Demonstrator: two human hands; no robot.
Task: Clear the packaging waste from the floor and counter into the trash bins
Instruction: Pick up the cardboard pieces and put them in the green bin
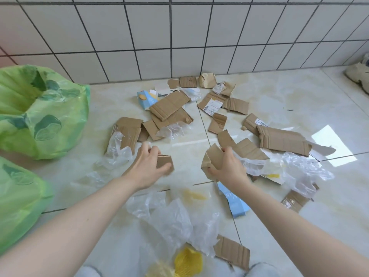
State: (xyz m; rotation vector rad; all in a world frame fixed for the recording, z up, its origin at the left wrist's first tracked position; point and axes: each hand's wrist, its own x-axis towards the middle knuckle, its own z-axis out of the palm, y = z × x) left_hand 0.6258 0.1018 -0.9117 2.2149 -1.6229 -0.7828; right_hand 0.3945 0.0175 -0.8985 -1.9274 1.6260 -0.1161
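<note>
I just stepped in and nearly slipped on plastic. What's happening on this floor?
A person is picking up packaging waste. The left hand grips a small cardboard piece, the right hand a bigger cardboard scrap. Torn cardboard, clear plastic wrap and a blue carton lie around. Two green-bagged bins stand at the left.

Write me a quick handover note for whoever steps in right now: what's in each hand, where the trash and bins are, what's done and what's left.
Left hand: grip closed on a small cardboard piece.
Right hand: grip closed on a larger cardboard scrap.
Two bins with green bags sit at the left: far one, near one.
Left to do: nearly everything. Torn cardboard, clear plastic wrap, a blue carton and yellow netting litter the floor. The counter is out of view.
</note>
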